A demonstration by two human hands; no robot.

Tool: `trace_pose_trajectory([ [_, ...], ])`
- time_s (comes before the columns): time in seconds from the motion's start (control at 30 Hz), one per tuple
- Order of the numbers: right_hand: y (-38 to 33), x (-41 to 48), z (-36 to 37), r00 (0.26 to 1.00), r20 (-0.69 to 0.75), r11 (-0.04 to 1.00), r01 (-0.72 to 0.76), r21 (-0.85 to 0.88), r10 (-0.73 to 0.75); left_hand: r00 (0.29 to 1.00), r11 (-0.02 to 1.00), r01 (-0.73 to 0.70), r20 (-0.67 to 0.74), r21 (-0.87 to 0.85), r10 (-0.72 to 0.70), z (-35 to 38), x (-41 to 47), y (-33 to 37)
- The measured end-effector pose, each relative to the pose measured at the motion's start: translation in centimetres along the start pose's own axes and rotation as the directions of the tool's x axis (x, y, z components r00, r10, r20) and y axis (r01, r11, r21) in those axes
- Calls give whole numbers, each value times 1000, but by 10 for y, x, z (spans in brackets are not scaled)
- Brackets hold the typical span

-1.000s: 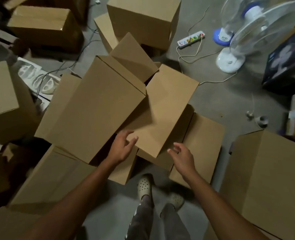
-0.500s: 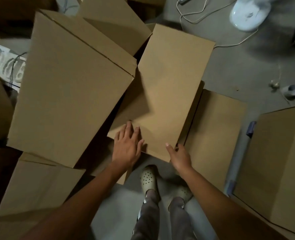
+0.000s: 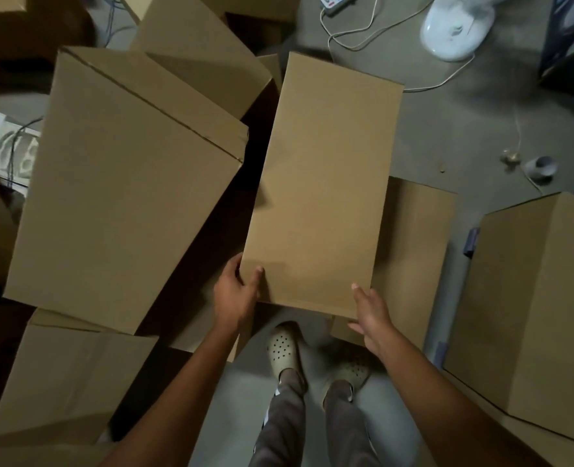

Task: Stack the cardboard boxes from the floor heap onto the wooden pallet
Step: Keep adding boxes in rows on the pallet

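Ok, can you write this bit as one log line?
step: grasp box | left hand: grips near-left corner | right hand: grips near-right corner

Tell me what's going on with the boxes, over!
Left grip pinches the long box at its near corner, right grip cradles the other. Big box crowds its left side. Pallet not in view.
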State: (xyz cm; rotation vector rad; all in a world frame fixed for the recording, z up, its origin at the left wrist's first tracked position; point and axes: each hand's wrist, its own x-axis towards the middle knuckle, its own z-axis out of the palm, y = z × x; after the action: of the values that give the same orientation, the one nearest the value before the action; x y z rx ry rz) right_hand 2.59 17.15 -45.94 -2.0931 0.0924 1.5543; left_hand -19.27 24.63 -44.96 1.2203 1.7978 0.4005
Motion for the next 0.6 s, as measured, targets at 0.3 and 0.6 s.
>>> trace_pose_trajectory([
  [0.3, -50, -65, -57, 969, -113, 969, 202, -143, -219, 990, 958, 7, 134, -286, 33, -27, -45, 66],
  [0.6, -125, -177, -125, 917, -144, 915, 337, -220, -373, 963, 870, -94, 177, -483, 202, -69, -124, 181],
])
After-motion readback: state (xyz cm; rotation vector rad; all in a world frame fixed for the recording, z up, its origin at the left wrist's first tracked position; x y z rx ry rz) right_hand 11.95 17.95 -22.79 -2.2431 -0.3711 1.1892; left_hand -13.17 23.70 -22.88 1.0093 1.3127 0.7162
